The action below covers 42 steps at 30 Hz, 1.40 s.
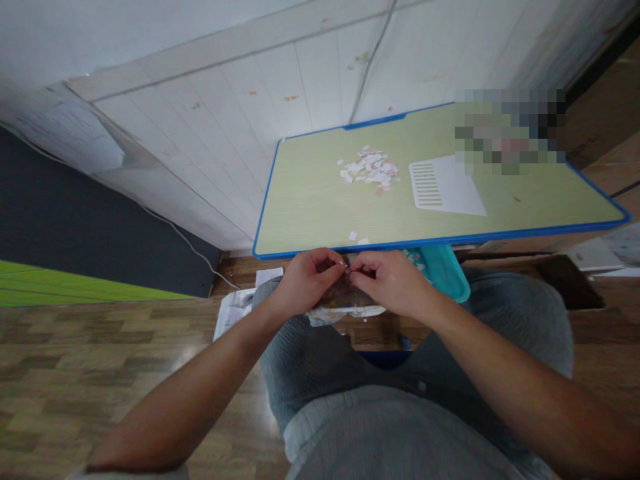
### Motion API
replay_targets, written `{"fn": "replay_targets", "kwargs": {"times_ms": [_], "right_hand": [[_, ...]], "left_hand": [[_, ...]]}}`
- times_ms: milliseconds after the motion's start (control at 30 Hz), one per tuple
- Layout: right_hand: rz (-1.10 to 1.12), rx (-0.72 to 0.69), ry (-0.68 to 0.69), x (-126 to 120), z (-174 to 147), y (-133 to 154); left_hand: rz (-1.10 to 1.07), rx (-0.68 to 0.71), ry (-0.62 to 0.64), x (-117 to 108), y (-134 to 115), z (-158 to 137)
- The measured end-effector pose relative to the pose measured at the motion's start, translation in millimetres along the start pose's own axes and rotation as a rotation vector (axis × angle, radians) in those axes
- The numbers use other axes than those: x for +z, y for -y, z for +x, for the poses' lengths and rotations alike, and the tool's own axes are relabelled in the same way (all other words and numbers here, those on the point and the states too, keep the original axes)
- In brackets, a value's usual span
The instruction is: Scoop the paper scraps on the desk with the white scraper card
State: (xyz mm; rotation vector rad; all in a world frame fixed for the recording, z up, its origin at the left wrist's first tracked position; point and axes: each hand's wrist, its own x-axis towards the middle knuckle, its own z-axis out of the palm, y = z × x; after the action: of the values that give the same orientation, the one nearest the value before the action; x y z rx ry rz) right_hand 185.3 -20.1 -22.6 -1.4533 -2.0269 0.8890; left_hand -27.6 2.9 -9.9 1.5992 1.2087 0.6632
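The step appeared to be two-handed work on a tiny pale piece (346,265). The left hand (311,279) and right hand (393,279) — fingertips pinched on it — were beside the table (310,200). The next move called for light, steady pressure.

The left hand (307,280) and the right hand (393,280) are positioned close together, just in front of the near edge of a pale green rectangular worktop (310,207) with a blue rim. On each hand, the thumb and forefinger are pinched; any item between the fingertips is too small to be identified. A loose heap of small white and pinkish pieces (371,167) is located beyond the hands. To its right, a flat white sheet with parallel slots (455,187) is laid. Pale stray scraps (353,236) are found near the front edge. A turquoise plastic tray (454,277) is partly covered by the worktop.
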Motion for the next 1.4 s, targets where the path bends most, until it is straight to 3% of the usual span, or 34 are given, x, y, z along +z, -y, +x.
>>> {"fn": "replay_targets", "kwargs": {"times_ms": [100,233,367,700,1000,1200,1400], "right_hand": [[-0.119,0.017,0.041,-3,-2,0],[-0.441,0.014,0.135,-8,-6,5],[-0.555,0.036,0.119,-11,-6,9],[-0.491,0.030,0.136,-19,-10,3],[-0.128,0.032,-0.097,-33,-18,-24],[-0.011,0.162,-0.272,-52,-29,-38],[-0.013,0.220,-0.324,-60,-46,-51]], "left_hand": [[0.003,-0.009,-0.031,-2,0,-1],[0.027,-0.013,-0.047,-4,1,0],[0.030,0.002,-0.048,-6,1,1],[0.071,0.033,-0.073,-8,-6,1],[0.187,0.150,-0.122,-5,-21,5],[0.438,0.306,-0.180,0,-30,49],[0.751,0.415,-0.215,6,-17,92]]}}
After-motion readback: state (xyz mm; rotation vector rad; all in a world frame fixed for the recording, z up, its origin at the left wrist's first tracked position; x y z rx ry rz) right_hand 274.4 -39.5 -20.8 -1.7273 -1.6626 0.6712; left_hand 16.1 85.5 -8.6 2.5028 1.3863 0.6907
